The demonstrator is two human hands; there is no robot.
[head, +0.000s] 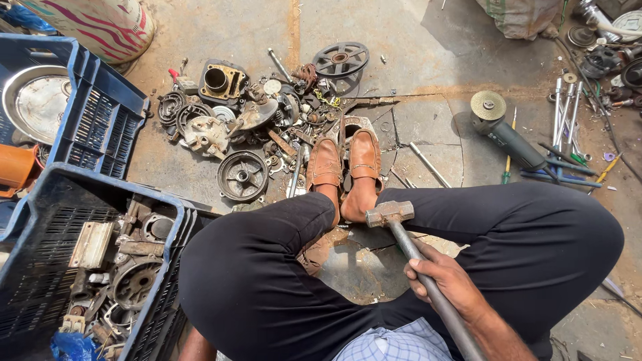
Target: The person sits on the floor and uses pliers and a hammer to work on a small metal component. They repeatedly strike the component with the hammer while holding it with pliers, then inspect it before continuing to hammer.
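Left of the hammer (390,214), crates (100,107) crowd the scrap pile (267,127), bare floor (435,40) lies beyond, the right hand (445,281) wraps its handle, which runs off frame, and the left hand stays hidden.

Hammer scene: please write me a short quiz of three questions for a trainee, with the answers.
1. True or false: the right hand holds the hammer by its metal handle.
2. Which tool lies on the floor to the right of the person's legs? A) angle grinder B) saw C) drill
3. Fill in: the pile of metal scrap parts lies in front of the person's brown ____.

Key
1. True.
2. A, the angle grinder.
3. Shoes.

The left hand is not in view.
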